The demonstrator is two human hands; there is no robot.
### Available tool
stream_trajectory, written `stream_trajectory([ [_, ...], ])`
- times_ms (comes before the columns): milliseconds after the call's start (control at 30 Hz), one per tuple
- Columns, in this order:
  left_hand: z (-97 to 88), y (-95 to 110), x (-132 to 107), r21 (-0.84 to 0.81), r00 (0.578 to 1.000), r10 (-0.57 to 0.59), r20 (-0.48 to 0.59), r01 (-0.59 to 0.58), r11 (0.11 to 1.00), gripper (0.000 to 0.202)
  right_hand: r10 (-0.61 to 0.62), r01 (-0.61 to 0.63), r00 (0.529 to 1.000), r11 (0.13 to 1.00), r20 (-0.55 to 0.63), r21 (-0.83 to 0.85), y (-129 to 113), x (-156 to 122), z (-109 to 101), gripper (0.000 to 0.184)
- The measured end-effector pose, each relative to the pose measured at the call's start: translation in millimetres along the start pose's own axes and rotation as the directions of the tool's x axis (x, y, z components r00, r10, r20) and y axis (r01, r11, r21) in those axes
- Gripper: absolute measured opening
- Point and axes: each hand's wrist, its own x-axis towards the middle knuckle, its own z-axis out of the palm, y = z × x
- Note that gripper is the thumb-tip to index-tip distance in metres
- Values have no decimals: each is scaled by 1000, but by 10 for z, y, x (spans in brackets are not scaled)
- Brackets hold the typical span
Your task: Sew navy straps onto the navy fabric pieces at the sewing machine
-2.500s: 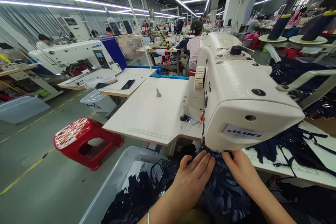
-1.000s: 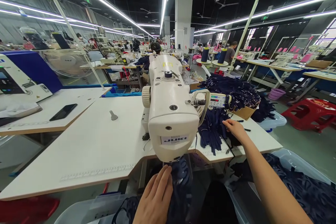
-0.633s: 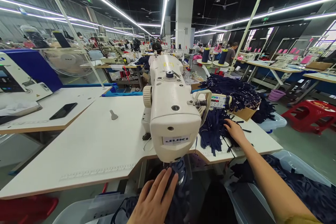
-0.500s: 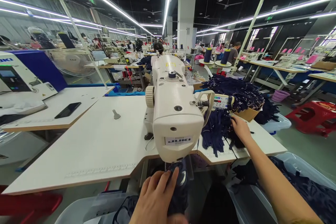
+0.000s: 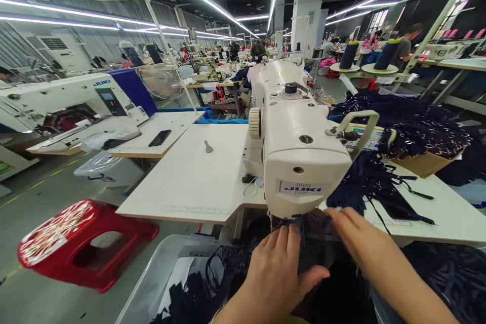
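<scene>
A white sewing machine (image 5: 304,157) marked JUKI stands in front of me. My left hand (image 5: 275,266) lies at the needle area under its head, fingers over dark navy fabric (image 5: 296,225) and thumb stretched out to the side. The machine head and my fingers hide most of that fabric. Just right of the needle area, my right hand (image 5: 355,238) pinches what looks like a navy strap (image 5: 326,220); only a small dark bit shows at the fingertips. A pile of navy straps (image 5: 360,179) lies on the table behind this hand.
More navy straps with small rings (image 5: 410,121) heap over a cardboard box (image 5: 429,164) at right. A metal tool (image 5: 208,147) lies on the white tabletop (image 5: 190,177). A plastic bin (image 5: 152,278) holds navy pieces below; a red stool (image 5: 87,243) stands left. Thread cones (image 5: 348,55) stand behind.
My right hand has moved left from the strap pile to beside the needle area. The view has turned left, bringing in the red stool. My left hand stays at the needle area.
</scene>
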Motion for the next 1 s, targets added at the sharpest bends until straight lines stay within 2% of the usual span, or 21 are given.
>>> stream_trajectory([
  [33, 2, 18, 3, 14, 1000, -1, 11, 1, 1000, 71, -79, 79, 997, 997, 15, 17, -136, 7, 44, 32],
  [100, 13, 29, 1, 49, 998, 22, 55, -24, 999, 46, -187, 185, 982, 981, 34, 67, -318, 37, 67, 37],
  [167, 18, 7, -11, 69, 994, 53, 100, -61, 996, 23, -193, 178, 978, 970, 81, 164, -341, 70, 9, 38],
  [233, 9, -38, -27, 56, 988, 69, 136, -77, 995, 17, -128, 68, 974, 954, 187, 293, -194, 88, -77, 32],
  [300, -10, -90, -44, 18, 986, 63, 156, -66, 998, 16, -36, -83, 956, 917, 290, 390, 81, 83, -125, 28],
  [367, -34, -132, -54, -31, 984, 62, 166, -58, 998, 17, 90, -229, 941, 878, 326, 420, 393, 58, -98, 30],
  [433, -60, -157, -54, -74, 986, 61, 154, -50, 996, 19, 225, -331, 930, 857, 289, 396, 628, 20, -7, 35],
  [500, -86, -161, -43, -110, 990, 47, 130, -33, 993, 21, 321, -349, 937, 877, 138, 329, 687, -29, 97, 40],
  [567, -107, -152, -27, -145, 993, 21, 115, -5, 989, 22, 373, -346, 927, 888, -37, 303, 532, -91, 167, 42],
  [600, -112, -144, -20, -159, 993, 9, 114, 10, 987, 22, 393, -345, 916, 870, -73, 353, 387, -126, 186, 42],
  [633, -113, -137, -15, -169, 993, -3, 117, 22, 985, 22, 403, -347, 915, 813, -21, 467, 215, -159, 200, 34],
  [667, -109, -130, -12, -175, 993, -11, 116, 31, 984, 21, 323, -326, 939, 719, 120, 613, 30, -188, 215, 30],
  [700, -101, -125, -14, -177, 993, -12, 114, 32, 984, 21, 211, -344, 939, 591, 272, 730, -153, -209, 239, 40],
  [733, -91, -121, -19, -175, 993, -10, 114, 30, 984, 20, 141, -408, 910, 472, 389, 781, -319, -218, 275, 42],
  [767, -79, -119, -27, -171, 993, -3, 117, 24, 985, 19, 143, -450, 892, 376, 429, 810, -461, -216, 325, 42],
  [800, -67, -120, -38, -168, 992, 7, 127, 14, 986, 19, 198, -481, 876, 274, 440, 833, -572, -201, 387, 42],
  [900, -39, -131, -75, -160, 984, 68, 162, -42, 986, 18, 430, -482, 797, 30, 424, 876, -727, -121, 575, 42],
  [933, -31, -135, -86, -156, 983, 87, 163, -62, 986, 18, 469, -469, 777, -12, 419, 883, -733, -94, 616, 41],
  [1000, -9, -138, -103, -149, 983, 110, 146, -88, 985, 19, 478, -442, 781, -30, 401, 896, -698, -51, 652, 31],
])
